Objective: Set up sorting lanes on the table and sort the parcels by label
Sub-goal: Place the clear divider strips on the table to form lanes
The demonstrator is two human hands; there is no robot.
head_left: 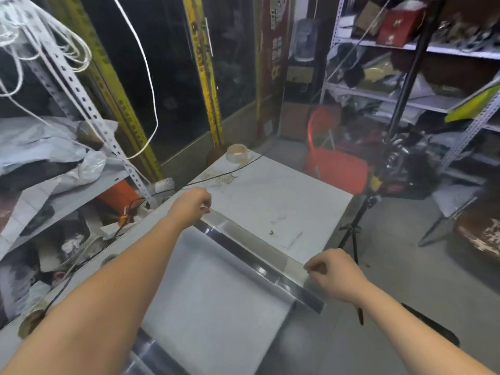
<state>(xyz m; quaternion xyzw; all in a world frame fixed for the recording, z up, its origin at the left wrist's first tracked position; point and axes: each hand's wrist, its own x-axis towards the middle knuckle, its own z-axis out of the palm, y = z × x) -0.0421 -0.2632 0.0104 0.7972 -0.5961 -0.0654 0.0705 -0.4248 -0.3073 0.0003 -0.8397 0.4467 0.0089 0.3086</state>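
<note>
While both pairs of fingers were pinched narrow, each held one end of a strip of clear tape (257,239). The fingers (206,204) of the left hand (192,206) gripped its far end near the left side of the white surface (284,190). Those (314,267) of the right hand (334,276) gripped the near end at the right edge. The strip ran taut and slanted across the surface between them, just beside the far edge of a grey sheet (216,288) that lay nearer the person.

This looked like the laying of a lane line. To do it well, the strip probably needed even tension and one end pressed down first. The rest could then be smoothed along its length so it neither twisted nor stuck to the grey sheet. A tape roll (237,153) stood at the far corner, well apart from the hands, with a black cable (224,173) crossing the surface in front of it.

Whether the strip already touched the surface or hung just above it could not be told, and a dark glossy band alongside it might have been shadow or part of the sheet. No labelled parcels showed on the surface. Grey bags (40,142) on the shelf to the left might have been parcels, but no labels could be made out. The near part of the grey sheet was cut off by the frame and the forearms.
</note>
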